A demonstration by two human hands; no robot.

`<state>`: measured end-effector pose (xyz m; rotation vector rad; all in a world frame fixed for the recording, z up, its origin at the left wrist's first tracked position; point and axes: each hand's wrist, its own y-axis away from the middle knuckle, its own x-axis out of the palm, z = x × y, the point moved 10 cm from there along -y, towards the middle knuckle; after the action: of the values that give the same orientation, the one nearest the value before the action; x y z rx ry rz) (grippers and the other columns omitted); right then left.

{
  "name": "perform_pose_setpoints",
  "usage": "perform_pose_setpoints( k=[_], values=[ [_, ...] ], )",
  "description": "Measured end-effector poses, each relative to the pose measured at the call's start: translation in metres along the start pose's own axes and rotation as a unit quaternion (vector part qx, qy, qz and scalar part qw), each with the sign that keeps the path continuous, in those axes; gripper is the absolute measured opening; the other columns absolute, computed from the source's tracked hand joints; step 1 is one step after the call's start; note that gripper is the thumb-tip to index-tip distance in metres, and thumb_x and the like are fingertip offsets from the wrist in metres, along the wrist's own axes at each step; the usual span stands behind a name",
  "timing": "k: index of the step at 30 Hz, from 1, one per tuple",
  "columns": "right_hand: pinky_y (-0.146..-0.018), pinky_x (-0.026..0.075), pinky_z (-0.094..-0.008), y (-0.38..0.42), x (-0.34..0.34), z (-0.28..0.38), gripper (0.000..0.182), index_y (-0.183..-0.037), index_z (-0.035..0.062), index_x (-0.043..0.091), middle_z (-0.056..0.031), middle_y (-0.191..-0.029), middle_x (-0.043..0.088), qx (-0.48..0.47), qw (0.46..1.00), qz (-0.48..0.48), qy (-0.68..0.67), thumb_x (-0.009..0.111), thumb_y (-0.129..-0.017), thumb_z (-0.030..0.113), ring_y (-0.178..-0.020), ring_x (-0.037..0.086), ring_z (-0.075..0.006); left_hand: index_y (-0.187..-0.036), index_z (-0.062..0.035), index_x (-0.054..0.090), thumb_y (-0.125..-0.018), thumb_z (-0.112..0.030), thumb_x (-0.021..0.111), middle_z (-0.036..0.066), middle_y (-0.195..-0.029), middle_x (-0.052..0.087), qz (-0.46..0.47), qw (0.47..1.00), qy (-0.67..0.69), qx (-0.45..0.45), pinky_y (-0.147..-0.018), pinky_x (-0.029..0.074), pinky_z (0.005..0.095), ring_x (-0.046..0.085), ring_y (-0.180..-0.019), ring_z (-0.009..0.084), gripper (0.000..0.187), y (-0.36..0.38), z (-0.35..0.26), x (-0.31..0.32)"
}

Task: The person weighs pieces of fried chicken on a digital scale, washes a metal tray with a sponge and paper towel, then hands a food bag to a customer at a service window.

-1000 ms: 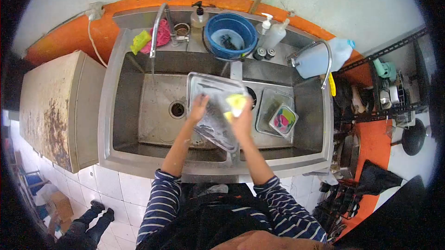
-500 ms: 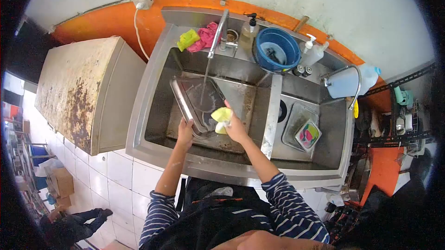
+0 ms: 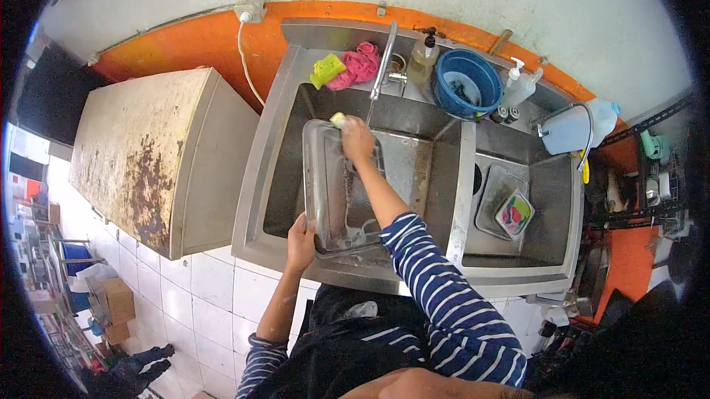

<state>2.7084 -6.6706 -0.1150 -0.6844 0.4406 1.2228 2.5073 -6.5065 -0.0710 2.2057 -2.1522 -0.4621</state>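
While the left hand (image 3: 300, 244) is gripping the near left edge of a tray (image 3: 325, 188) running lengthwise away over the sink (image 3: 267, 167), the right hand (image 3: 358, 141) is holding a sponge (image 3: 338, 119) at its far end.

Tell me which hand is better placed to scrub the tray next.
Probably the right hand: it holds the yellow sponge at the tray's far edge, while the left hand grips its near left side, apparently steadying it.

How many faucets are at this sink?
2. One faucet is behind the left basin, beside the pink cloth; the other faucet is at the right basin's back corner, by the blue jug.
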Motion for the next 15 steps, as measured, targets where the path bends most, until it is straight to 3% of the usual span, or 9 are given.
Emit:
perform_pose_setpoints(
  k=[1,3,4,6,8,10,11,12,15],
  values=[
    [-0.071,0.042,-0.0414,0.002,0.01,-0.032,0.025,-0.097,0.0074,0.055,-0.0131,-0.09,0.057,0.068,0.997,0.034,0.031,0.04,-0.081,0.02,-0.084,0.053,-0.0327,-0.102,0.0063,0.047,-0.083,-0.002,0.038,0.01,-0.092,0.055,-0.02,0.998,0.054,-0.002,-0.078,0.037,0.0241,0.049,-0.086,0.0136,0.022,0.0,0.0,-0.006],
    [-0.068,0.043,-0.0428,0.028,-0.002,-0.072,0.024,-0.097,0.0058,0.053,-0.0176,-0.093,0.055,0.198,0.98,-0.004,0.017,0.045,-0.079,0.021,-0.083,0.054,-0.0332,-0.101,0.0062,0.047,-0.083,-0.003,0.039,0.011,-0.09,0.055,-0.009,0.998,0.056,0.013,-0.077,0.037,0.0244,0.049,-0.085,0.0136,0.022,-0.004,0.0,-0.013],
    [-0.068,0.043,-0.0428,0.039,-0.001,-0.072,0.024,-0.097,0.0058,0.053,-0.0176,-0.093,0.055,0.197,0.98,-0.004,0.018,0.045,-0.079,0.021,-0.083,0.054,-0.0332,-0.099,0.0062,0.047,-0.083,-0.004,0.04,0.011,-0.088,0.056,0.004,0.998,0.06,0.027,-0.076,0.038,0.0246,0.049,-0.084,0.0135,0.021,-0.006,0.001,-0.012],
    [-0.07,0.042,-0.0422,0.074,-0.009,-0.091,0.026,-0.1,0.0055,0.052,-0.0188,-0.094,0.054,0.293,0.955,-0.041,0.025,0.045,-0.079,0.018,-0.083,0.054,-0.0329,-0.098,0.0061,0.047,-0.082,-0.004,0.04,0.013,-0.086,0.056,0.005,1.0,0.015,0.024,-0.075,0.039,0.0256,0.05,-0.083,0.014,0.02,-0.011,0.023,-0.007],
    [-0.073,0.042,-0.0413,0.098,0.004,-0.078,0.028,-0.105,0.0056,0.049,-0.0195,-0.101,0.052,0.23,0.971,-0.069,-0.009,0.046,-0.078,0.014,-0.089,0.052,-0.034,-0.097,0.006,0.047,-0.082,-0.005,0.041,0.014,-0.083,0.056,0.011,0.999,-0.031,0.021,-0.074,0.039,0.0265,0.051,-0.081,0.0145,0.02,-0.018,0.04,0.003],
    [-0.077,0.041,-0.0403,0.117,0.01,-0.023,0.03,-0.108,0.006,0.048,-0.0199,-0.107,0.049,0.183,0.976,0.006,-0.118,0.044,-0.078,0.009,-0.095,0.049,-0.0346,-0.095,0.0057,0.047,-0.081,-0.006,0.042,0.015,-0.081,0.055,-0.005,0.998,-0.039,0.045,-0.071,0.04,0.0286,0.053,-0.078,0.0168,0.019,-0.029,0.04,0.012],
    [-0.079,0.04,-0.0399,0.121,0.006,0.014,0.031,-0.109,0.0042,0.046,-0.0199,-0.107,0.049,0.095,0.988,-0.007,-0.121,0.042,-0.079,0.009,-0.096,0.048,-0.0353,-0.096,0.0049,0.048,-0.08,-0.005,0.043,0.014,-0.082,0.056,0.014,0.994,-0.109,-0.027,-0.071,0.041,0.0288,0.054,-0.077,0.0187,0.019,-0.032,0.042,0.013],
    [-0.08,0.039,-0.0395,0.124,0.002,0.04,0.031,-0.11,0.0025,0.045,-0.0199,-0.108,0.049,0.006,0.992,-0.019,-0.123,0.04,-0.08,0.009,-0.097,0.047,-0.036,-0.096,0.0049,0.048,-0.08,-0.005,0.043,0.014,-0.082,0.056,0.018,0.993,-0.11,-0.026,-0.071,0.041,0.0288,0.054,-0.077,0.0187,0.019,-0.033,0.042,0.014],
    [-0.081,0.039,-0.0386,0.09,0.0,0.033,0.031,-0.111,0.0018,0.045,-0.0207,-0.113,0.045,-0.072,0.995,-0.021,-0.067,0.041,-0.08,0.007,-0.1,0.045,-0.0356,-0.1,0.0042,0.047,-0.081,-0.004,0.042,0.013,-0.085,0.056,0.013,0.996,-0.059,0.066,-0.072,0.04,0.0264,0.053,-0.082,0.0156,0.021,-0.034,0.019,0.007]
  ],
)
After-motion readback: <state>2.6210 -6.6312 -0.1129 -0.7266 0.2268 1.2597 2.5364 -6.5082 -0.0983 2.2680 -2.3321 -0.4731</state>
